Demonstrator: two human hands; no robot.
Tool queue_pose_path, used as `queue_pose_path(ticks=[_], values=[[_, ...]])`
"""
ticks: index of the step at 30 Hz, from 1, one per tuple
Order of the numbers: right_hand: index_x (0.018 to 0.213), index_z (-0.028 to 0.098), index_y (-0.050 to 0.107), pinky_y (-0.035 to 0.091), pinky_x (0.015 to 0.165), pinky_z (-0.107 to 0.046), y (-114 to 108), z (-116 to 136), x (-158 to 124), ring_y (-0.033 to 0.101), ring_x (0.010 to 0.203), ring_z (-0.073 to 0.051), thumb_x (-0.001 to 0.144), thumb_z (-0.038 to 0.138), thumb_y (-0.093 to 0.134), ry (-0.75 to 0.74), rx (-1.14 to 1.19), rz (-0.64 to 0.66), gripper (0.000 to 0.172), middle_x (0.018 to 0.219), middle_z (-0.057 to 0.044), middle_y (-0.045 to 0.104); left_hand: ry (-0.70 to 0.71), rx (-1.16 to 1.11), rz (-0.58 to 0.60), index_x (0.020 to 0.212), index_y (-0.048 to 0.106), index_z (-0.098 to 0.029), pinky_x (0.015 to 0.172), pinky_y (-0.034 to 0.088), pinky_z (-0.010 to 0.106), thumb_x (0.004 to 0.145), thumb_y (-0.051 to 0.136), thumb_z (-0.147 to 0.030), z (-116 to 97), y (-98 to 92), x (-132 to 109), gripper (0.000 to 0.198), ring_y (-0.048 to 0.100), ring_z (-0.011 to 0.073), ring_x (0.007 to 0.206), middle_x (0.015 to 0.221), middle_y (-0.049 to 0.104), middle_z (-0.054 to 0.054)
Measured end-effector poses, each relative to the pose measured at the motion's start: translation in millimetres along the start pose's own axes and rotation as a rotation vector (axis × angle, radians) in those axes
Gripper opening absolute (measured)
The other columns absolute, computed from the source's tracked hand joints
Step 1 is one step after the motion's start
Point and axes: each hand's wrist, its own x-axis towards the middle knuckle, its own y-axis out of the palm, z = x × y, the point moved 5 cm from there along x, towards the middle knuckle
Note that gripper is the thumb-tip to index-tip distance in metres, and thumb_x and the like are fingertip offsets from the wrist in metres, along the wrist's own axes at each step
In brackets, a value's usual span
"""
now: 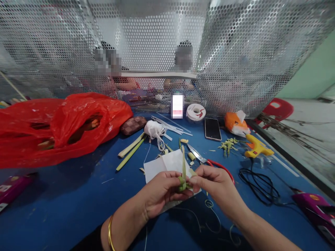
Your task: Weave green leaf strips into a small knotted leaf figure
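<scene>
Between my two hands is a small folded piece of green leaf strip (184, 170), one pale end pointing up. My left hand (164, 188), with a gold bangle at the wrist, is closed around its lower part. The fingers of my right hand (213, 179) pinch the right side of the same leaf piece. Beneath the hands lies a creased sheet of white paper (154, 169). Red-handled scissors (197, 154) rest just beyond my right hand, partly hidden by it. Cut leaf bits lie around the blades.
A red plastic bag (104, 108) fills the left of the blue table. White string (155, 130), green stalks (131, 157), a ribbon roll (195, 111), a phone (213, 129) and a tissue pack (237, 122) stand behind. To the right are a yellow glue gun (258, 146) and black cord (259, 184).
</scene>
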Motion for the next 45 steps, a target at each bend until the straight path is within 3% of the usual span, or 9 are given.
queue_pose_path(ticks=[6,12,17,22,27,33,38,41,45], values=[[0.055,0.020,0.065,0.045,0.066,-0.031,1,4,0,0.055,0.062,-0.017,0.084,0.043,0.060,-0.106,-0.082,-0.033,0.037,0.056,-0.001,0.058,-0.012,-0.022,0.024,0.087,0.074,-0.009,0.065,0.053,0.020,0.071,0.079,-0.021,1,2.7,0,0.021,0.070,0.0129,0.068,0.093,0.074,0.012],[0.090,0.020,0.069,0.046,0.067,-0.031,2,-3,2,0.056,0.064,-0.017,0.087,0.043,0.059,-0.086,-0.064,-0.098,0.025,0.062,0.001,0.058,0.009,-0.051,-0.018,0.083,0.075,-0.009,0.061,0.054,0.019,0.070,0.079,-0.020,1,-0.6,1,0.018,0.070,0.0138,0.066,0.083,0.074,0.010],[0.075,0.020,0.068,0.046,0.066,-0.031,-7,2,2,0.059,0.071,-0.019,0.079,0.045,0.068,-0.101,-0.116,-0.182,0.025,0.077,-0.004,0.067,0.027,-0.096,-0.067,0.084,0.073,-0.008,0.060,0.056,0.018,0.072,0.079,-0.020,-3,-6.2,1,0.018,0.070,0.0139,0.066,0.072,0.071,0.008],[0.080,0.019,0.070,0.042,0.054,-0.028,-5,-4,0,0.049,0.050,-0.012,0.082,0.041,0.069,0.036,0.054,-0.049,0.022,0.056,0.002,0.056,0.030,-0.082,-0.069,0.084,0.073,-0.007,0.060,0.056,0.017,0.073,0.079,-0.021,-5,-5.7,0,0.018,0.069,0.0133,0.066,0.075,0.071,0.009],[0.089,0.019,0.073,0.051,0.067,-0.032,0,-2,1,0.062,0.065,-0.017,0.083,0.038,0.070,-0.003,0.167,0.043,0.020,0.073,-0.004,0.069,0.042,-0.042,-0.007,0.083,0.075,-0.007,0.060,0.054,0.015,0.077,0.075,-0.022,-4,-1.0,0,0.016,0.068,0.0120,0.067,0.078,0.072,0.011],[0.078,0.023,0.078,0.049,0.082,-0.035,-7,1,2,0.063,0.088,-0.022,0.082,0.037,0.073,-0.194,0.068,-0.121,0.015,0.085,-0.006,0.071,0.018,-0.061,-0.032,0.084,0.077,-0.008,0.059,0.054,0.018,0.073,0.079,-0.023,2,-5.8,4,0.018,0.070,0.0139,0.066,0.078,0.073,0.009],[0.078,0.021,0.070,0.048,0.069,-0.030,-1,-9,2,0.059,0.066,-0.016,0.086,0.040,0.069,-0.027,0.270,-0.083,0.021,0.067,0.000,0.065,0.007,-0.012,-0.027,0.084,0.078,-0.008,0.059,0.053,0.016,0.073,0.078,-0.021,2,-2.9,3,0.017,0.069,0.0121,0.066,0.084,0.073,0.009],[0.063,0.019,0.063,0.045,0.067,-0.028,-3,-4,1,0.055,0.066,-0.015,0.086,0.042,0.066,-0.053,0.157,-0.108,0.033,0.066,0.000,0.062,-0.025,-0.024,-0.017,0.088,0.077,-0.007,0.059,0.054,0.016,0.073,0.078,-0.020,3,-1.4,2,0.020,0.069,0.0119,0.066,0.091,0.075,0.011],[0.068,0.019,0.065,0.040,0.061,-0.029,-8,5,1,0.051,0.063,-0.016,0.083,0.035,0.062,-0.073,-0.109,-0.080,0.023,0.064,0.000,0.059,-0.020,-0.057,0.023,0.088,0.075,-0.006,0.064,0.055,0.019,0.071,0.076,-0.015,3,-2.1,2,0.019,0.070,0.0139,0.067,0.083,0.074,0.011]])
